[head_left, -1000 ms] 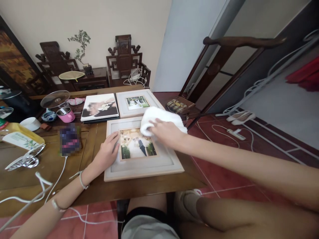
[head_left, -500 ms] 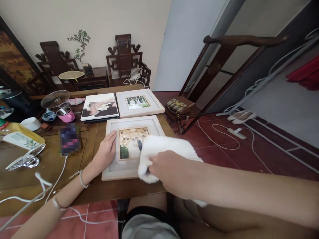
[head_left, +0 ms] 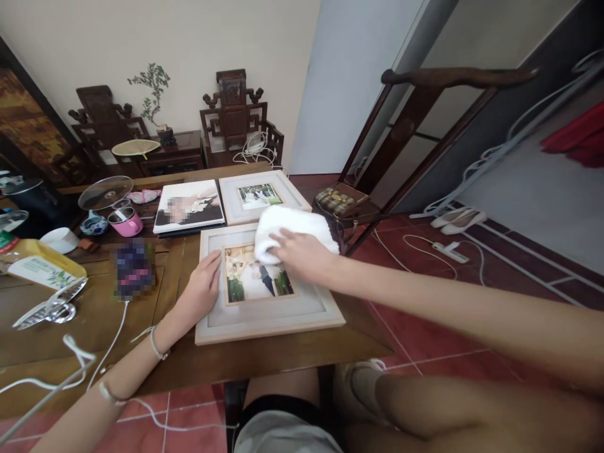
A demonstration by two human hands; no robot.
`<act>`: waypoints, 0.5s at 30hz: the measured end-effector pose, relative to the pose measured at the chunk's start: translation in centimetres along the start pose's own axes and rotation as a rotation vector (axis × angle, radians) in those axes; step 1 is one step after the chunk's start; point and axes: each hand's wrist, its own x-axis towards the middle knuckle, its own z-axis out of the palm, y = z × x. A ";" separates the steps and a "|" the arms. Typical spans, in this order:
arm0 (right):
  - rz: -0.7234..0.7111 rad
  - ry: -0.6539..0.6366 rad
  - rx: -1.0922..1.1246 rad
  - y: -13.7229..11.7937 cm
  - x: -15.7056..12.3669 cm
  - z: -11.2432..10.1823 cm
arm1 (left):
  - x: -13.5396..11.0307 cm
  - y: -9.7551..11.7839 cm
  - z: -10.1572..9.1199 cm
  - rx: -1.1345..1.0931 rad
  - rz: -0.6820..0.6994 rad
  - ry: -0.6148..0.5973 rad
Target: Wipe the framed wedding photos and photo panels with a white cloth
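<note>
A framed photo (head_left: 264, 318) with a pale wooden border lies flat near the front edge of the wooden table. My left hand (head_left: 205, 283) grips its left edge, fingers resting over the border and the thumb side hidden. In my right hand (head_left: 302, 251) is a white cloth (head_left: 295, 223), bunched and pressed on the upper right part of the frame, covering that corner. Behind it lie a second framed photo (head_left: 259, 195) and, to its left, a photo album (head_left: 189, 204) with a picture on its cover.
On the table's left side are kitchen shears (head_left: 51, 308), an oil bottle (head_left: 42, 261), a pink mug (head_left: 125, 221), a blurred-out device (head_left: 133, 267) and white cables (head_left: 78, 355). A wooden chair (head_left: 406, 126) holding a plaid bag (head_left: 337, 199) stands at the right.
My right hand has moved the cloth away from me, from the frame's lower right to its upper right, uncovering the lower right corner. My left hand stays on the left edge.
</note>
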 end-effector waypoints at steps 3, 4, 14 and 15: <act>-0.005 0.057 0.015 2.1 1.5 0.7 | 0.0 0.1 0.0 -0.009 -0.004 0.005; -0.011 0.064 0.029 2.5 1.8 0.9 | 0.0 0.1 -0.1 -0.012 -0.007 0.002; -0.089 -0.019 0.051 0.6 0.6 1.1 | 0.2 0.3 0.0 0.000 -0.005 -0.002; -0.090 -0.054 0.054 0.0 0.1 0.6 | 0.2 0.3 0.0 0.001 -0.006 -0.003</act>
